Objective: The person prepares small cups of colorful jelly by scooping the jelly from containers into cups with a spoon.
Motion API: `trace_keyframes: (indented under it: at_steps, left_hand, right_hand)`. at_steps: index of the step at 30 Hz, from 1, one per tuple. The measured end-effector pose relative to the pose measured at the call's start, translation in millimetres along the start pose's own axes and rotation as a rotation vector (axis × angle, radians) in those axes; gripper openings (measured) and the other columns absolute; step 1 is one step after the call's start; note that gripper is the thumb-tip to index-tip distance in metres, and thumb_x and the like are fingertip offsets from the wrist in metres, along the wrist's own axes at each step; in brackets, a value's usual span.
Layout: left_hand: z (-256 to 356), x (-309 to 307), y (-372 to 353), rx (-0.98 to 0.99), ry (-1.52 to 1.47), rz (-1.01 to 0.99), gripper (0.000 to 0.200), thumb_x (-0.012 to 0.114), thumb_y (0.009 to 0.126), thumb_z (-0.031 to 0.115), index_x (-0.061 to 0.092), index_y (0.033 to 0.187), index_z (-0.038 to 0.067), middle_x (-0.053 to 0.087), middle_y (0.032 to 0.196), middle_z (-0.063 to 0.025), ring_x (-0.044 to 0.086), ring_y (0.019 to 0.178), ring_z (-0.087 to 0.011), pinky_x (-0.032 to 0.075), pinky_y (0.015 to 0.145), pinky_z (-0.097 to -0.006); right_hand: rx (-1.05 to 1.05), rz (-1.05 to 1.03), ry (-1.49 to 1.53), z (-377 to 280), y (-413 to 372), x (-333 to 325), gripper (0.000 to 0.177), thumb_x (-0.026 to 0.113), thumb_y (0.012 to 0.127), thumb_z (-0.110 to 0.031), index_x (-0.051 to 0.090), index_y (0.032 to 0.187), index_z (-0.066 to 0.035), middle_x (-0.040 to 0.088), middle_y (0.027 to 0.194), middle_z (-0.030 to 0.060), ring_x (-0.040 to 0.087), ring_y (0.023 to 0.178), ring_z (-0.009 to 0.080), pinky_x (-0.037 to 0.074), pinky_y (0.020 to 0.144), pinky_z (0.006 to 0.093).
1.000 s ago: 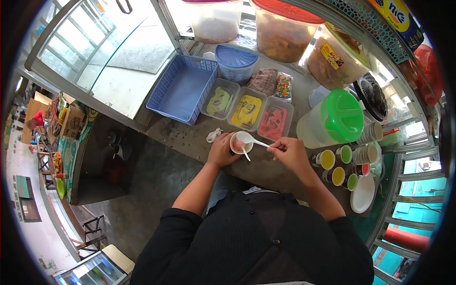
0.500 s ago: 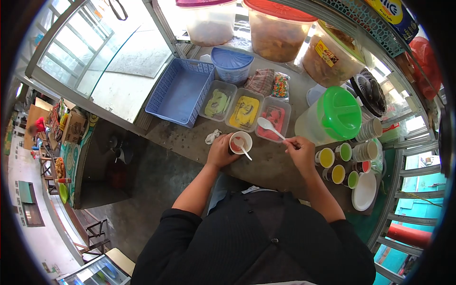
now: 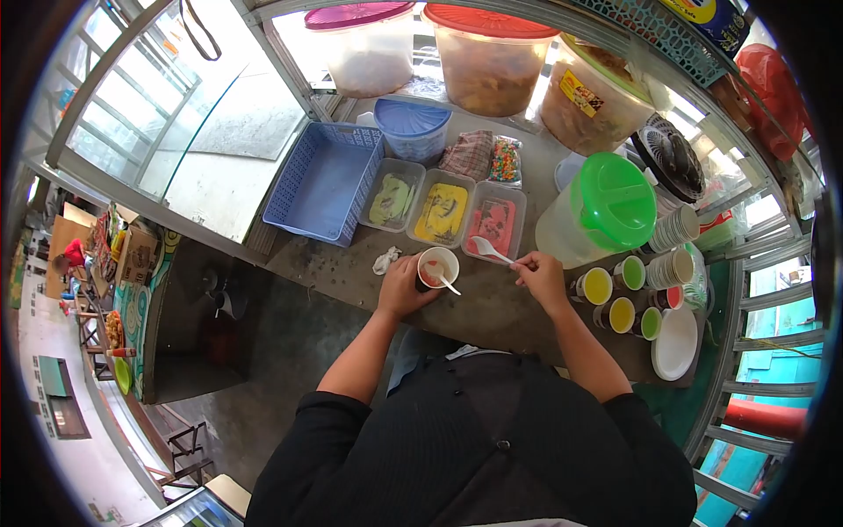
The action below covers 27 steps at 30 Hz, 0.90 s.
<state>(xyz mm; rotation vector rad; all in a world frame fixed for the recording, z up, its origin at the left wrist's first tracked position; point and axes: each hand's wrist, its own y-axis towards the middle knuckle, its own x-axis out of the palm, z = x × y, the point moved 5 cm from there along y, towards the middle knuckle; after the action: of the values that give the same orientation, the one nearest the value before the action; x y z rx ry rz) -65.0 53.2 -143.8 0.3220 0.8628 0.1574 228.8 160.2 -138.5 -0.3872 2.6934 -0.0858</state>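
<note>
My left hand is wrapped round a paper cup at the counter's near edge. Some red stuff lies inside the cup, and a small white plastic spoon leans out over its rim. My right hand pinches the handle of a larger white spoon, whose bowl is over the near edge of a clear tub of red jelly-like food. Beside that tub stand one with yellow food and another with pale green food.
A blue basket and a blue-lidded tub stand behind on the left. To the right are a green-lidded container, several filled cups, stacked cups and white plates. A crumpled tissue lies beside my left hand.
The larger spoon in my right hand has shifted slightly toward me and lower against the red tub. My left hand still holds the cup. The whole view has turned a little.
</note>
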Motion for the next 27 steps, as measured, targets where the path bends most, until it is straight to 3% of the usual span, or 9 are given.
trace_keyframes:
  at_steps: [8,17,20,27]
  left_hand:
    - [-1,1,0,-0.009,0.0,0.013,0.074,0.087,0.068,0.036,0.059,0.128,0.005,0.068,0.11,-0.0154,0.063,0.104,-0.0365,0.049,0.091,-0.0459]
    - [1,-1,1,-0.014,-0.008,0.034,0.074,0.088,0.069,0.04,0.06,0.125,0.001,0.067,0.105,-0.0168,0.064,0.1,-0.037,0.05,0.089,-0.0456]
    - [1,-1,1,0.002,0.006,0.039,0.072,0.088,0.069,0.041,0.06,0.123,0.001,0.067,0.104,-0.017,0.064,0.099,-0.037,0.05,0.088,-0.0455]
    - [2,-2,1,-0.01,0.002,0.039,0.072,0.088,0.068,0.04,0.061,0.122,0.002,0.067,0.106,-0.0171,0.064,0.102,-0.0373,0.05,0.09,-0.0462]
  right_hand:
    - [0.188,0.078,0.309,21,-3,-9,0.013,0.074,0.091,-0.009,0.071,0.092,0.004,0.07,0.073,0.0073,0.069,0.059,0.0131,0.052,0.052,0.0245]
    - [0.148,-0.081,0.466,-26,-19,0,0.015,0.074,0.092,-0.01,0.071,0.096,0.004,0.07,0.077,0.0065,0.068,0.063,0.012,0.055,0.058,0.0243]
    - [0.086,-0.183,0.445,-53,-30,10,0.012,0.075,0.091,-0.008,0.071,0.095,0.004,0.07,0.077,0.0058,0.068,0.064,0.011,0.054,0.059,0.0239]
    - [-0.046,-0.195,0.222,-80,-40,20,0.008,0.074,0.09,-0.004,0.073,0.093,0.003,0.072,0.078,0.0064,0.069,0.067,0.0094,0.052,0.06,0.0232]
